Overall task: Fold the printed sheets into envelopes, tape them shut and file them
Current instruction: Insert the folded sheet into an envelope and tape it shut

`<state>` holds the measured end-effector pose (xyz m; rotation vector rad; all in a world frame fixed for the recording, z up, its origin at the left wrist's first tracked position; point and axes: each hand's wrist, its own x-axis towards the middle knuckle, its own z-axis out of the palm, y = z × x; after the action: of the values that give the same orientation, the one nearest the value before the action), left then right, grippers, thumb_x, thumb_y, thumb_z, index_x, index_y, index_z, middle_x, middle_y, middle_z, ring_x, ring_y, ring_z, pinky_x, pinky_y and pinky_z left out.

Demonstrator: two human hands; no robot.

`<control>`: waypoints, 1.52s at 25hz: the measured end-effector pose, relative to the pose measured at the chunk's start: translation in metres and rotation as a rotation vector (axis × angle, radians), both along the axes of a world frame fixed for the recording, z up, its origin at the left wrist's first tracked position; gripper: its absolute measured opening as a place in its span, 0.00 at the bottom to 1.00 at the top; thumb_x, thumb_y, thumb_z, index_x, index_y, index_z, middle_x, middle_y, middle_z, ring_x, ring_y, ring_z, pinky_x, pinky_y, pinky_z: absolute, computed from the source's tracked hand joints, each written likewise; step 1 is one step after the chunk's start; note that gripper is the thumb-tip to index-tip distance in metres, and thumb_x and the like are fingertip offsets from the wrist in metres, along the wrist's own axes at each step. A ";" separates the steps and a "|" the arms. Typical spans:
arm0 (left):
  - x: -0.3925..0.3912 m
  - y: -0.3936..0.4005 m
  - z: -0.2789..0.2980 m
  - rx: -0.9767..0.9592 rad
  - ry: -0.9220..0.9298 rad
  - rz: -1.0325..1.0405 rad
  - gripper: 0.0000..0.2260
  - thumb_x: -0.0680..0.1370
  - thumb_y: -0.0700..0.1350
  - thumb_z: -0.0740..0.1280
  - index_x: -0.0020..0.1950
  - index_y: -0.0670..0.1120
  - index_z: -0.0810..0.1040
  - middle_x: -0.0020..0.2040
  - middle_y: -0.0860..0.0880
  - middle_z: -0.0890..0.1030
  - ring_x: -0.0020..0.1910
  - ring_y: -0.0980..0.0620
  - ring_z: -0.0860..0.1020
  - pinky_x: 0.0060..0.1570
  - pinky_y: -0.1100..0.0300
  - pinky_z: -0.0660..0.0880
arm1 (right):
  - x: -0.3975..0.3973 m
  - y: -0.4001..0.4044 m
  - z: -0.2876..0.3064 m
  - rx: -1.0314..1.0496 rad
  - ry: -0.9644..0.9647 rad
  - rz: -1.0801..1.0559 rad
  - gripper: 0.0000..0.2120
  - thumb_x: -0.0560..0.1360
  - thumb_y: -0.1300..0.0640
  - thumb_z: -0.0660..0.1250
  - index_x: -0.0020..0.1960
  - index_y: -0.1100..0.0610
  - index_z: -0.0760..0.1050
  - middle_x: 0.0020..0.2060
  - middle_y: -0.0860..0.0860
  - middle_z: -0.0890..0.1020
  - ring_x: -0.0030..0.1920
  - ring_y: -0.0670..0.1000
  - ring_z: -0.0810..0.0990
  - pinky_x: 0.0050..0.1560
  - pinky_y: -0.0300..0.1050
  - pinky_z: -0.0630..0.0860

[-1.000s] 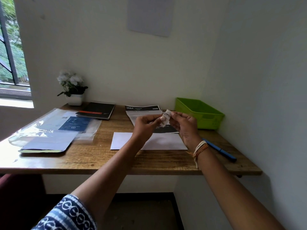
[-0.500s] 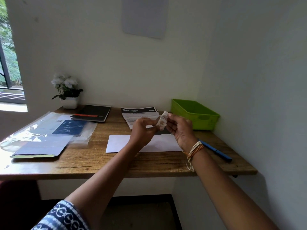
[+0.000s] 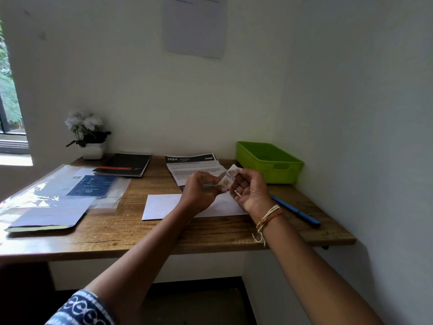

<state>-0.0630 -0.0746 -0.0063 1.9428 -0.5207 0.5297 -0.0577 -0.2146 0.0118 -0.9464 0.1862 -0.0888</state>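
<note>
Above wooden desk [image 3: 131,233], both hands' fingers [image 3: 212,181] pinch a tape strip [image 3: 226,180].

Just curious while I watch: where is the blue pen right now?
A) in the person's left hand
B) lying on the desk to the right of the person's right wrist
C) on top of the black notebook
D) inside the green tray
B: the blue pen lies flat on the wooden desk, just right of the right hand and in front of the green tray.
</note>
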 end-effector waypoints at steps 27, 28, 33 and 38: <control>0.057 -0.091 0.024 0.547 -0.056 -0.092 0.10 0.77 0.40 0.65 0.55 0.44 0.82 0.52 0.42 0.84 0.50 0.45 0.81 0.47 0.58 0.75 | 0.001 -0.109 0.020 -0.167 -0.086 -0.386 0.05 0.68 0.65 0.73 0.39 0.59 0.78 0.27 0.52 0.79 0.29 0.48 0.75 0.25 0.37 0.69; 0.061 -0.104 0.025 0.566 -0.035 -0.109 0.09 0.77 0.40 0.65 0.54 0.42 0.83 0.53 0.42 0.83 0.52 0.45 0.81 0.47 0.61 0.72 | 0.001 -0.119 0.020 -0.221 -0.107 -0.437 0.06 0.67 0.65 0.75 0.39 0.59 0.78 0.30 0.53 0.79 0.30 0.48 0.75 0.26 0.37 0.69; 0.069 -0.149 0.026 0.583 0.010 -0.200 0.12 0.74 0.41 0.70 0.56 0.39 0.82 0.56 0.42 0.82 0.56 0.46 0.79 0.51 0.59 0.72 | -0.002 -0.148 0.015 -0.331 -0.199 -0.534 0.05 0.66 0.65 0.75 0.35 0.58 0.80 0.30 0.54 0.80 0.32 0.50 0.77 0.34 0.41 0.75; 0.074 -0.166 0.015 0.591 0.024 -0.265 0.11 0.74 0.39 0.70 0.55 0.39 0.82 0.56 0.41 0.82 0.55 0.46 0.79 0.49 0.61 0.71 | 0.001 -0.164 0.005 -0.315 -0.218 -0.495 0.06 0.67 0.67 0.75 0.43 0.64 0.81 0.31 0.52 0.85 0.33 0.48 0.83 0.37 0.38 0.80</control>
<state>0.0115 -0.2410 0.0086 2.3768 -0.9866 0.1886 -0.0572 -0.3783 0.0167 -1.1791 0.2046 -0.6908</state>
